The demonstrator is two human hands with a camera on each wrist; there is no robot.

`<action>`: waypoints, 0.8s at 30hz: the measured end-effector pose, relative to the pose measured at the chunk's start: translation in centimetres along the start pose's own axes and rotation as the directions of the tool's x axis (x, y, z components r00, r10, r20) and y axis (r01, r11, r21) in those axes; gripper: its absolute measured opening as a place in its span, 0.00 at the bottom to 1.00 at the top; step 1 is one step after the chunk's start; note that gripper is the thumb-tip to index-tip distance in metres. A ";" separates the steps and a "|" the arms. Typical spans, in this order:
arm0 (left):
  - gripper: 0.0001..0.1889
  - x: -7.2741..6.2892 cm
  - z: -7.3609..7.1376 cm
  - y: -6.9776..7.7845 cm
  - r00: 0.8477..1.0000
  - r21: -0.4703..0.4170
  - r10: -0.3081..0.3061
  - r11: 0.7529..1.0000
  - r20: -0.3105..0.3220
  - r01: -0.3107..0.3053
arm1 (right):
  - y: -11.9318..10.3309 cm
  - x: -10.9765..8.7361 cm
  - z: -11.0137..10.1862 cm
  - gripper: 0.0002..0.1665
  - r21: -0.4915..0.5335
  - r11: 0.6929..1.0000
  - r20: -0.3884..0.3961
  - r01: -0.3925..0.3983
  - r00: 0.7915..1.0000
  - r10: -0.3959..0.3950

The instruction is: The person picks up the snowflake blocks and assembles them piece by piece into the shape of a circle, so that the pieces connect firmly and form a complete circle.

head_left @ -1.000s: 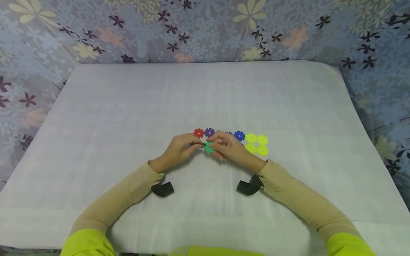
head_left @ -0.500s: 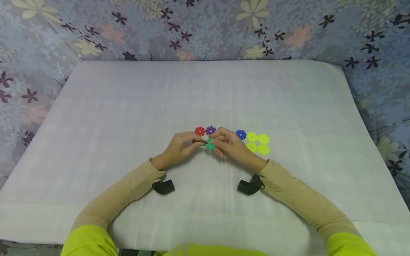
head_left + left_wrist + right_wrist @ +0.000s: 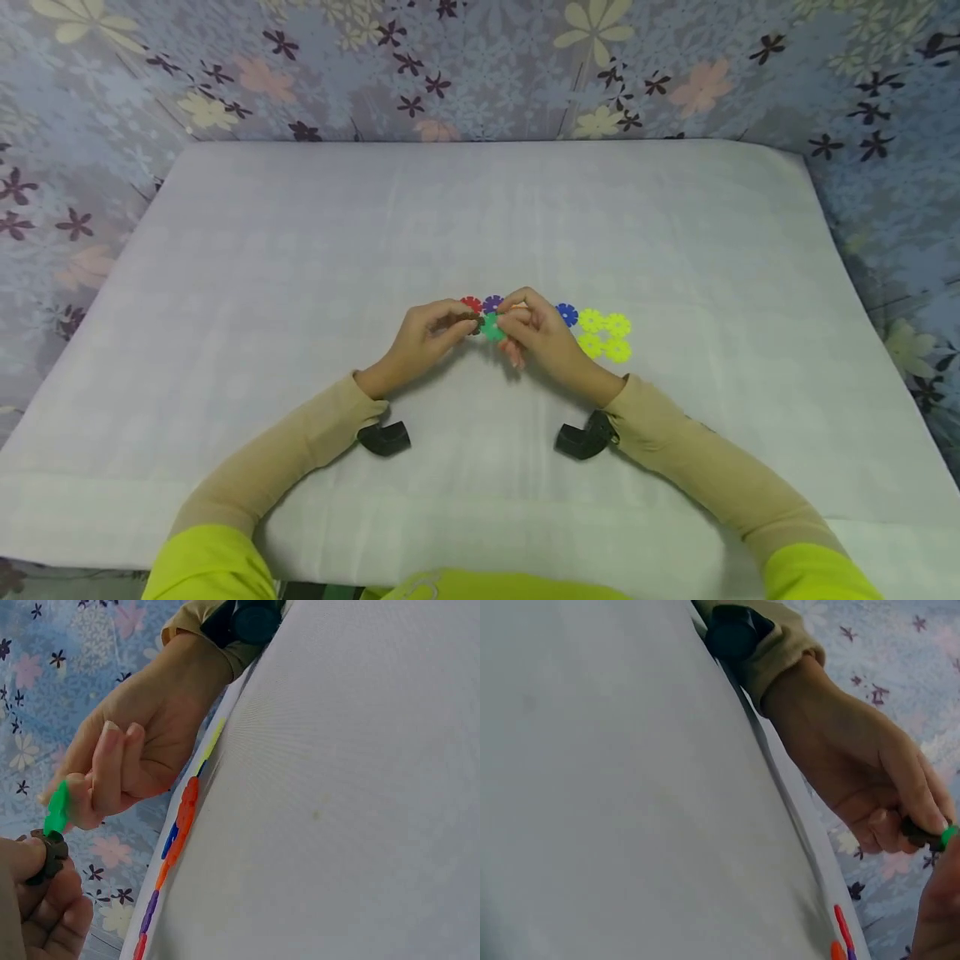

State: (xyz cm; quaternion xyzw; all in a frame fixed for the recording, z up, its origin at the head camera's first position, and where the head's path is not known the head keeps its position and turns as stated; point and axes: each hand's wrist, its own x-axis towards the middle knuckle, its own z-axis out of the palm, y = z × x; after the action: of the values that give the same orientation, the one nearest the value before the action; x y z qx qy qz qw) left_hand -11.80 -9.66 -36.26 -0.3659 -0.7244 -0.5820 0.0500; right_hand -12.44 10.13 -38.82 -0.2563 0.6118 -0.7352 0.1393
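Note:
My left hand (image 3: 433,335) pinches a dark brown notched flower disc (image 3: 49,856) between thumb and fingers. Opposite it, my right hand (image 3: 546,340) pinches a bright green flower disc (image 3: 492,327) by its right side. The two discs meet at their edges, with the brown one set at an angle to the green in the left wrist view. Both hands hold them above the table. Behind the fingers lie a red disc (image 3: 471,304) and a purple disc (image 3: 493,303), partly covered. An orange piece (image 3: 184,817) is mostly hidden by my right hand in the head view.
Right of my hands, a blue disc (image 3: 567,315) lies beside a cluster of several yellow discs (image 3: 617,325). A white cloth covers the table (image 3: 480,217). Dark wrist cameras (image 3: 384,438) hang below both sleeves. A floral backdrop (image 3: 480,67) surrounds the far edge.
Both hands have shifted slightly away from the body with the discs. The brown disc has turned from edge-on to showing more of its face, and it now meets the green disc's left edge.

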 end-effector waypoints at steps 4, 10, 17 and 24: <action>0.06 0.1 0.1 -0.2 0.999 -0.073 -0.042 0.996 -0.008 0.041 | -0.1 0.0 -0.4 0.07 0.057 0.997 0.008 -0.048 0.999 0.047; 0.07 0.1 -0.2 -0.5 0.999 -0.098 -0.043 0.994 -0.009 0.042 | -0.4 0.2 -0.5 0.12 0.117 0.984 0.073 -0.131 0.990 0.123; 0.05 -0.8 -0.2 -3.3 0.992 -0.205 -0.118 0.971 0.041 0.124 | 0.0 0.3 -0.1 0.05 -0.014 0.999 0.083 -0.049 0.995 0.050; 0.07 -0.5 0.1 -2.5 0.917 -0.420 -0.366 0.816 0.158 0.398 | 0.2 0.4 -0.2 0.10 -0.379 0.911 0.104 0.160 0.986 -0.130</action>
State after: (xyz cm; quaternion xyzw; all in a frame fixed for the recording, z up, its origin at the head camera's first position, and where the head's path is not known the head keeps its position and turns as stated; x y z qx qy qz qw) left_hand -12.90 -9.97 -38.48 -0.2348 -0.6322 -0.7166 -0.1778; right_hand -12.87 10.04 -38.93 -0.3514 0.7181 -0.5982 0.0545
